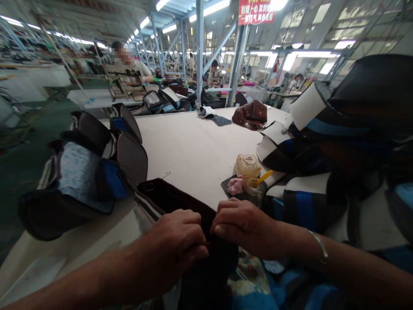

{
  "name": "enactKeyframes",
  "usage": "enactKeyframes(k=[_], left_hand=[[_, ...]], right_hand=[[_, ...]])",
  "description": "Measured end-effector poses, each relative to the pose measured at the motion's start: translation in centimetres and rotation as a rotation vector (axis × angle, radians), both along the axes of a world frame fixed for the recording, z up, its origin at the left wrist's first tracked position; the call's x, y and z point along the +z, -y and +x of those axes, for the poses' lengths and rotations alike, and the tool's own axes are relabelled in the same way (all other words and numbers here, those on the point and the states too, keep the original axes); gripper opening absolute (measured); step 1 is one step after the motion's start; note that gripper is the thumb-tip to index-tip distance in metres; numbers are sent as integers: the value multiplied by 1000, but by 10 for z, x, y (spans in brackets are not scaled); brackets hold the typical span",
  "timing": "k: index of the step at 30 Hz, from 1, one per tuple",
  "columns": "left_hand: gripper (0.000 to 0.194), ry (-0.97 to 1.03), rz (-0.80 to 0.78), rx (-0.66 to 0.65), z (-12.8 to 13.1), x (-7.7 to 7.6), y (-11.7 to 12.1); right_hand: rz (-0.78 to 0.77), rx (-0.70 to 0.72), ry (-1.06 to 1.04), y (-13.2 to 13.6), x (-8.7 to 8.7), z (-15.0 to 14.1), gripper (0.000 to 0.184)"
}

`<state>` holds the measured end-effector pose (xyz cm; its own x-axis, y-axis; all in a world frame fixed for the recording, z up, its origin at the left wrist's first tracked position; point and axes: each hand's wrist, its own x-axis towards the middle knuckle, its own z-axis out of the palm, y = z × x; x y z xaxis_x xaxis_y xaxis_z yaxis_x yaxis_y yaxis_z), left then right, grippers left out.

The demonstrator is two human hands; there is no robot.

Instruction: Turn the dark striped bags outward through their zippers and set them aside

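A dark, unfinished bag (176, 196) with an open top and a pale strip along its side lies at the table's near edge, its lower part hanging toward me in shadow. My left hand (177, 239) is closed on its near edge, fingers curled over. Close beside it, my right hand (243, 226) pinches the same bag near its right end, thumb against fingers. What lies between the two hands is too dark to make out. Beyond my right hand are a yellowish pot (248, 165), a small jar with a yellow stick (264, 177) and a pink crumpled lump (235, 185).
Bag pieces with blue bands (305, 209) are piled high along the right. More dark bag parts (132, 157) stand at the left of the white table (183, 137). A brown leather bag (250, 114) lies at the far side. A person works at a sewing machine (125, 79) beyond.
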<state>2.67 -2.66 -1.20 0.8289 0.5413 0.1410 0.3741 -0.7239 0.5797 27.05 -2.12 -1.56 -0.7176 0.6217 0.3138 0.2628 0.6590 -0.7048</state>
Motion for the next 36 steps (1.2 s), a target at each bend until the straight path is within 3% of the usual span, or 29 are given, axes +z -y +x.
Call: enactKeyframes(k=[2, 4, 9, 10, 12, 14, 15, 17, 21, 24, 27, 30, 36], left_hand=[[20, 11, 101, -29, 1, -1, 2], [21, -8, 200, -59, 2, 1, -1], [18, -37, 375, -84, -4, 24, -20], [17, -24, 379, -78, -8, 29, -23], [15, 15, 342, -62, -19, 34, -29], [15, 57, 220, -27, -34, 33, -32], [16, 79, 125, -1, -42, 31, -32], [18, 113, -85, 43, -57, 28, -32], [20, 79, -351, 34, -78, 40, -27], [17, -7, -403, 113, -79, 58, -19], [32, -85, -340, 231, -68, 65, -10], [25, -74, -310, 292, -52, 60, -4], [7, -33, -469, 303, -39, 50, -3]], right_hand=[[-108, 58, 81, -4, 8, 0, 22], [-79, 114, 154, -4, 15, -2, 12], [488, -104, 251, 8, 36, -20, 9], [542, -143, 235, 8, 42, -23, 11], [439, -116, 163, 2, 51, -27, 12], [180, -36, 99, -10, 52, -27, 15], [77, -9, 92, -18, 49, -25, 27], [-10, 18, 94, -32, 37, -24, 51], [-56, 116, -9, -43, 7, -33, 46], [-66, 152, -61, -38, 0, -47, 45], [-90, 158, -119, -34, 5, -58, 40], [-119, 155, -144, -32, 11, -61, 40], [-229, 217, -133, -35, 9, -55, 34]])
